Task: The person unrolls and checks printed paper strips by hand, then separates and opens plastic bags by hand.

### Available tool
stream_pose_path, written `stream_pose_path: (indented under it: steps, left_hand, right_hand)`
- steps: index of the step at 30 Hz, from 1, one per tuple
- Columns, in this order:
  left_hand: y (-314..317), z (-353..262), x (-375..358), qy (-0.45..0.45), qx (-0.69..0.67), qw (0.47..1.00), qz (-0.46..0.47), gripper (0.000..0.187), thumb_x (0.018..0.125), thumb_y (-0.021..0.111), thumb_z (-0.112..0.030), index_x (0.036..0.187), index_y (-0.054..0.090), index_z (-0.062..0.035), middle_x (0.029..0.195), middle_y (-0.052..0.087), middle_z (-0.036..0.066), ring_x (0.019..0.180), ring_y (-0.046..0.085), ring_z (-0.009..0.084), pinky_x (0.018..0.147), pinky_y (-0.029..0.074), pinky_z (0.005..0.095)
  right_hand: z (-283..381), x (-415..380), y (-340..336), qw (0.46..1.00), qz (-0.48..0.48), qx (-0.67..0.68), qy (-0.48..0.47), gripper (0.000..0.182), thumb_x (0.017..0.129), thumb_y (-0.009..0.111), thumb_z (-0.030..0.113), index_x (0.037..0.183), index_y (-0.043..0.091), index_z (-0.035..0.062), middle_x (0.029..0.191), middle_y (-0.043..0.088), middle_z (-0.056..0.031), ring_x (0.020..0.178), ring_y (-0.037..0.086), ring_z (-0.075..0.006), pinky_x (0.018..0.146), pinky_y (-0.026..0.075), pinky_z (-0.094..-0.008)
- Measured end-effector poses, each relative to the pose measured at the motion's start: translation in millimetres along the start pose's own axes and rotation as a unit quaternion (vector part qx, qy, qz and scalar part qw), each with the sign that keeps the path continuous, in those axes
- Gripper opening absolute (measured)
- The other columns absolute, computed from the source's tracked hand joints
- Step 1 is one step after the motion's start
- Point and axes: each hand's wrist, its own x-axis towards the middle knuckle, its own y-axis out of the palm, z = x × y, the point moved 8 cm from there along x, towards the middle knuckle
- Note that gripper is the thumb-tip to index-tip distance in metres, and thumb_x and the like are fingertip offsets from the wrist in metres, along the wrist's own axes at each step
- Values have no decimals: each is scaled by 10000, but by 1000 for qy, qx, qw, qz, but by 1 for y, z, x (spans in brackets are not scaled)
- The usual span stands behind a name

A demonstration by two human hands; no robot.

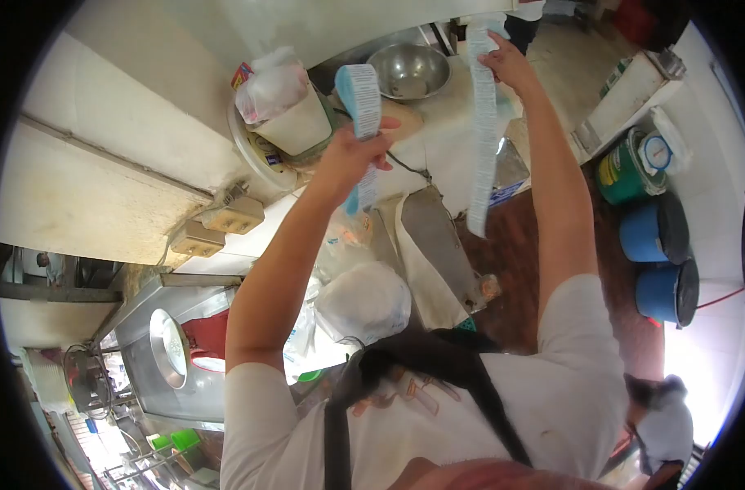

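My left hand (362, 155) is closed around a folded strip of printed labels (367, 98), pale blue on its back, whose loop rises above the fingers and whose lower part hangs below them. Farther right, my right hand (506, 64) pinches a second long printed strip (483, 139) near its top, and that strip hangs down almost straight. The two strips are apart. Behind them, between my hands, a metal bowl (409, 72) rests on the counter.
At the left stands a white container (295, 122) with plastic bags on it. Below are a white bagged bundle (363, 302) and a metal panel (438, 245). Blue buckets (654, 233) and a green bucket (626, 173) stand right. Another person (665, 425) is at lower right.
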Motion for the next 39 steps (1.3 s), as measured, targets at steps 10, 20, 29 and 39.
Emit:
stream_pose_path:
  steps: [10, 20, 29, 39]
  left_hand:
    - [12, 13, 79, 10, -7, 994, -107, 303, 896, 686, -206, 1095, 615, 12, 821, 654, 72, 579, 571, 127, 563, 505, 297]
    - [14, 38, 104, -1, -38, 993, -110, 403, 858, 722, -128, 1178, 563, 58, 854, 680, 120, 564, 596, 154, 549, 514, 311]
    - [15, 41, 121, 24, 72, 989, -126, 226, 817, 710, -113, 975, 667, 44, 730, 685, 108, 568, 649, 162, 526, 512, 299]
    - [28, 15, 112, 51, 45, 989, -129, 185, 860, 687, -70, 1014, 644, 24, 833, 699, 99, 580, 645, 170, 549, 532, 307]
  right_hand:
    - [-43, 80, 59, 994, -58, -59, -72, 444, 806, 779, 259, 1200, 666, 86, 982, 722, -140, 934, 690, -273, 842, 533, -380]
    - [-76, 68, 35, 955, -86, -277, 62, 622, 801, 778, 364, 1290, 577, 37, 1154, 683, -212, 1100, 649, -356, 928, 515, -427]
    - [-49, 9, 42, 961, -51, -265, 67, 668, 772, 788, 280, 1327, 526, 18, 1130, 677, -248, 1091, 647, -383, 928, 514, -437]
    - [-71, -14, 40, 969, -154, 150, 120, 384, 817, 746, 128, 1165, 632, 11, 843, 724, -130, 775, 691, -233, 745, 529, -327]
